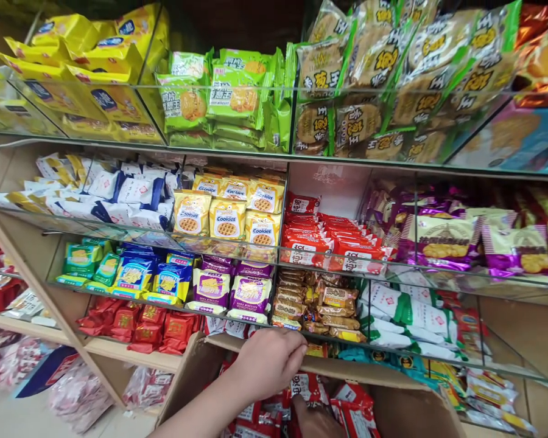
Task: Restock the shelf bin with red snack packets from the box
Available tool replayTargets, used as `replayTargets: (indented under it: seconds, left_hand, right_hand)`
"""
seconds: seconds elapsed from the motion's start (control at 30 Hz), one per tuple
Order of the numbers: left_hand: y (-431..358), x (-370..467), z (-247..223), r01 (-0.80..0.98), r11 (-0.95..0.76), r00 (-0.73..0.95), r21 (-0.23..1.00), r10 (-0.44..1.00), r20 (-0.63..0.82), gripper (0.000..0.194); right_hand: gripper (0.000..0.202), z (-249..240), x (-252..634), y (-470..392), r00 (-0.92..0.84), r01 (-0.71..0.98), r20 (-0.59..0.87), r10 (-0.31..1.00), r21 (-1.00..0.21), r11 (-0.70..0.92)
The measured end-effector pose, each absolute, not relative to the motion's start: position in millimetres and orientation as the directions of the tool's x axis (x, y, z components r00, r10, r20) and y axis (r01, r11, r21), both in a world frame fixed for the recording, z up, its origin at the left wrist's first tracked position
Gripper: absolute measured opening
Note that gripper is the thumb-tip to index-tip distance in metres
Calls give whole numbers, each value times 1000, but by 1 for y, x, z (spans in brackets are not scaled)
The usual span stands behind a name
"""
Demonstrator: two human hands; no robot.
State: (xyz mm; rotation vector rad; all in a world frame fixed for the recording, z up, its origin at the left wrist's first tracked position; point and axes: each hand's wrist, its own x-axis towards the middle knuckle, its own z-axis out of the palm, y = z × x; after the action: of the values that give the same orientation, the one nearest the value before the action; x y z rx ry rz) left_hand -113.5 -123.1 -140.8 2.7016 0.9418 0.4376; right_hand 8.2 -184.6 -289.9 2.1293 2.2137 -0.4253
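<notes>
My left hand [271, 360] reaches in from the lower left, back up and fingers curled, over the rear rim of an open cardboard box [365, 372]. Its fingertips are hidden, so what they hold cannot be made out. Inside the box lie red and white snack packets [354, 409]. Low in the frame, my right hand [314, 418] is partly cut off by the bottom edge, its fingers closed on a red packet [309, 387] in the box.
Behind the box, glass-fronted shelves hold yellow packets [114, 61], green packets [237, 91], cookie packets [228, 218], matching red packets [329, 240] and purple packets [447, 237]. A wooden upright [41, 292] stands left, with plastic-wrapped bundles [80, 392] below.
</notes>
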Motion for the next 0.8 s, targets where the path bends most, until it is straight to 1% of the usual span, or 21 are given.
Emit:
replayTargets:
  seconds: [0.07,0.1,0.13,0.17,0.2,0.23,0.27,0.3,0.37,0.4,0.43,0.5,0.6,0.7,0.8]
  left_hand:
    - [-122,-115,-139,537,-722,726,435,659,196,27]
    - [-121,-116,-138,512,-695,716,504,670,197,28]
    - [-120,-116,-137,471,-659,708,587,679,195,31]
    - [-118,-118,-136,409,-608,704,680,684,188,34]
    - [-116,-119,-135,326,-540,709,776,682,177,39]
    - [-115,-121,-135,228,-457,724,860,670,164,44]
    - [-113,-122,-134,132,-368,744,920,650,153,50]
    - [-112,-124,-133,54,-295,761,954,631,152,56]
    - [-110,-126,-133,-13,-253,776,967,607,170,61]
    - [-110,-126,-133,-3,-272,776,962,606,173,58]
    - [-110,-126,-133,27,-285,778,958,608,159,54]
    - [-111,-123,-133,97,-269,774,958,625,97,49]
    - [-112,-118,-132,114,-141,764,983,645,4,43]
    - [-112,-116,-133,64,-54,763,997,646,-14,42]
    - [-110,-118,-134,16,-22,750,1000,662,3,39]
  right_hand:
    - [36,-270,12,-183,-235,954,-297,926,-250,162]
    - [29,-257,15,-184,-348,915,-306,886,-318,250]
    - [22,-242,18,-186,-447,857,-273,852,-405,320]
    - [18,-225,22,-190,-502,787,-189,844,-504,356]
    - [20,-209,26,-195,-492,709,-66,868,-609,356]
    - [26,-192,29,-201,-405,624,63,912,-710,326]
    - [32,-177,32,-206,-259,531,164,952,-799,282]
    - [34,-164,35,-210,-92,428,214,972,-874,233]
    - [31,-146,39,-212,189,210,197,962,-965,157]
    - [29,-142,42,-210,265,119,165,950,-983,138]
    - [29,-140,44,-208,303,52,139,943,-990,130]
    - [29,-144,48,-202,307,-13,117,945,-992,127]
    - [26,-155,56,-198,294,-21,126,948,-990,138]
    - [25,-162,61,-198,304,-33,148,941,-986,166]
    - [22,-164,59,-200,277,-62,144,950,-984,167]
